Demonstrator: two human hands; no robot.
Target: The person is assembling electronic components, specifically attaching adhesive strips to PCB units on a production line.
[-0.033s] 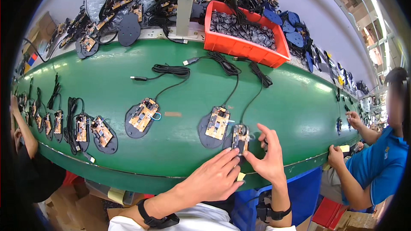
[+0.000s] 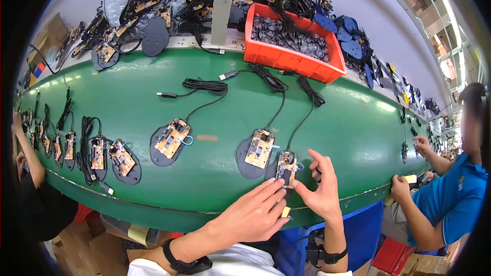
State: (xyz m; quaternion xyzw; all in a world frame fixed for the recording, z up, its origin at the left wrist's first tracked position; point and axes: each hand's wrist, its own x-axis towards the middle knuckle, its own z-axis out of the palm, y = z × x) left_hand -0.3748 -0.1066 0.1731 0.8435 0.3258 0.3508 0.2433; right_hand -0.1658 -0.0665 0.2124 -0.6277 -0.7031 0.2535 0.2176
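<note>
A mouse circuit board [image 2: 287,165] with a round dark wheel at its top lies near the belt's front edge, its black cable running away from me. The fingertips of my left hand [image 2: 255,207] are pressed together on the board's lower left side and hold it. My right hand [image 2: 323,184] is beside it, thumb at the board's lower right corner, index finger raised and curved. A small dark round part [image 2: 317,175] is tucked in the curled fingers of that hand; its exact kind is unclear. Just left lies another board [image 2: 259,149] on a black mouse base [image 2: 243,159].
Further left, another board [image 2: 173,137] and several more sit on the green belt [image 2: 215,112]. A red bin [image 2: 291,64] of clear round parts stands behind, near piled cabled boards [image 2: 153,5]. People work at left and right, one in a blue shirt [image 2: 450,189].
The board under my hands has shifted very slightly toward me. Both hands keep nearly the same pose.
</note>
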